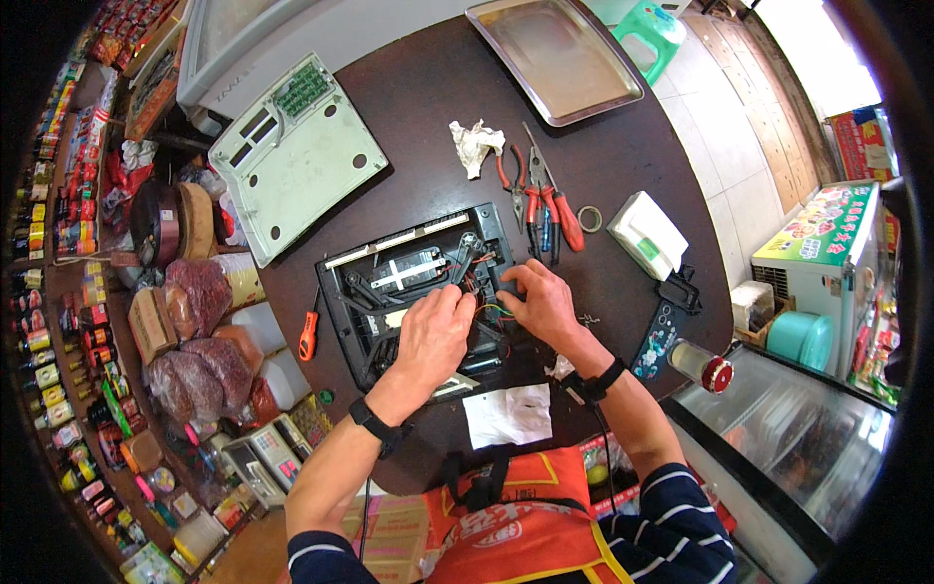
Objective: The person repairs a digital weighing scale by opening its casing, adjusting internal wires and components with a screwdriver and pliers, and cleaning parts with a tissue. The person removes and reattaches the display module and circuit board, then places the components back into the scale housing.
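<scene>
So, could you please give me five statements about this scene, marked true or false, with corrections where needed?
1. The left hand and right hand are both at the open black plastic chassis. True.
2. The pale green plastic cover lies to the right of the chassis. False: the cover lies to the left.
3. The silver rectangular metal tray is toward the far side of the dark brown table. True.
4. The right hand is gripping the red-handled metal pliers. False: the pliers lie on the table, beyond the hand.
5. A black wristband is worn on each wrist. True.
</scene>
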### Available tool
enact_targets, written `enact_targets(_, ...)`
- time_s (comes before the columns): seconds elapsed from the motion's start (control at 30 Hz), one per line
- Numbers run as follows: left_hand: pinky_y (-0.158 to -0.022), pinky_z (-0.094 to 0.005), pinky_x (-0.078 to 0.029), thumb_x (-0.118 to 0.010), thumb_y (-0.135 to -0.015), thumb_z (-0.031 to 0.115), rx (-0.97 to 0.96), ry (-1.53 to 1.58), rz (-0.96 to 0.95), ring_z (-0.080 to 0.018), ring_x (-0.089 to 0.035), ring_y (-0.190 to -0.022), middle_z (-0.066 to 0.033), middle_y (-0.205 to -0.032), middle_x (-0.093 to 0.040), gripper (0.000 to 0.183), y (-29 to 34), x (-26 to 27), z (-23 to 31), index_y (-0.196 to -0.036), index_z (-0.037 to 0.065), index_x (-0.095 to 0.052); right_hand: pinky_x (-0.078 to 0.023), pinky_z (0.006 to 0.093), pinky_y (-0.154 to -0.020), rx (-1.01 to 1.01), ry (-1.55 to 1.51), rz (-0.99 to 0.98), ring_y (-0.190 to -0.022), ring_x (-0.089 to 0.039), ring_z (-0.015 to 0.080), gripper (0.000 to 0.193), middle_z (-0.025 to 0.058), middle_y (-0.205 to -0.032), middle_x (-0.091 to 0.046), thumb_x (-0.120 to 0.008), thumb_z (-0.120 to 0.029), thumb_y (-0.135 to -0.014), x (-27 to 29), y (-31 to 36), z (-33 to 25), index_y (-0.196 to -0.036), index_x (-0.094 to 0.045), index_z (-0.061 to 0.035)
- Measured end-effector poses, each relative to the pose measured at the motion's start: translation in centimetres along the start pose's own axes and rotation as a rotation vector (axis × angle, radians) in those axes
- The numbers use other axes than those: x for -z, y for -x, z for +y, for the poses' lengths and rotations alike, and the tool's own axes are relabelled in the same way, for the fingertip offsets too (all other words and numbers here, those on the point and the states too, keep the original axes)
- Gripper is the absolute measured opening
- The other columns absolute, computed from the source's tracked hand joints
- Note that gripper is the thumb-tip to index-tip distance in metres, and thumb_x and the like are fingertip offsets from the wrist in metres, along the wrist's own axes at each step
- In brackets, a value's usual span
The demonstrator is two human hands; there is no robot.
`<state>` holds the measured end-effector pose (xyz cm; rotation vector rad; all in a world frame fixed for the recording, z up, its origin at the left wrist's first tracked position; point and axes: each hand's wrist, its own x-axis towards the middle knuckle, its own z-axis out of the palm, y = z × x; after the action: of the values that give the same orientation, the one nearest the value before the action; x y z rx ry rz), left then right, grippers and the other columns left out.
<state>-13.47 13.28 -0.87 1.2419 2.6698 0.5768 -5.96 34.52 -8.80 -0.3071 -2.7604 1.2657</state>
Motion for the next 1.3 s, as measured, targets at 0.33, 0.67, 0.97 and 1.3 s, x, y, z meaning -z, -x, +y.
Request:
enact_targets(0.33, -0.079, -0.0432, -0.057, -0.07, -0.093, 0.007, -0.019, -0.031, -0.019, -0.0284, -0.067, -0.09, -0.0093, -0.094, -0.059, 0.004, 0.2, 0.9, 0.0, -0.098, 0.005, -0.071, -0.057, 0.0423, -0.069, -0.023, -0.007, -0.021, -0.076, -0.071, 0.029, 0.029, 0.0083, -0.088, -0.065, -0.092, -0.015, -0.084, 0.0, -0.1, 0.0, -0.108, -0.078, -0.0074)
enact_targets(0.67, -0.08, -0.0447, -0.06, -0.072, -0.088, 0.001, -0.012, 0.043, -0.022, -0.0307, -0.068, -0.09, -0.0095, -0.097, -0.062, 0.022, -0.2, 0.6, 0.0, -0.11, 0.003, -0.076, -0.058, 0.0423, -0.069, -0.014, 0.015, -0.014, -0.075, -0.071, 0.0289, 0.029, 0.0084, -0.088, -0.065, -0.092, -0.015, -0.083, 0.0, -0.3, 0.0, -0.108, -0.078, -0.0077)
enact_targets(0.97, -0.079, -0.043, -0.057, -0.071, -0.091, 0.005, -0.043, 0.015, 0.002, -0.028, -0.067, -0.09, -0.0083, -0.094, -0.059, 0.006, 0.0, 0.8, 0.2, -0.097, 0.004, -0.071, -0.057, 0.0463, -0.072, -0.022, 0.006, -0.049, -0.081, -0.072, 0.0326, 0.028, 0.0094, -0.09, -0.065, -0.09, -0.016, -0.085, 0.2, -0.4, -0.1, -0.108, -0.076, -0.0084)
enact_targets(1.3, -0.077, -0.041, -0.057, -0.072, -0.09, 0.004, -0.084, 0.012, 0.027, -0.0264, -0.067, -0.09, -0.0072, -0.096, -0.06, 0.018, 0.4, 2.3, 1.1, -0.108, 0.004, -0.073, -0.057, 0.0434, -0.07, -0.017, 0.012, -0.038, -0.078, -0.071, 0.0292, 0.029, 0.0079, -0.088, -0.064, -0.092, -0.016, -0.084, 0.5, -0.3, -0.1, -0.109, -0.078, -0.0086)
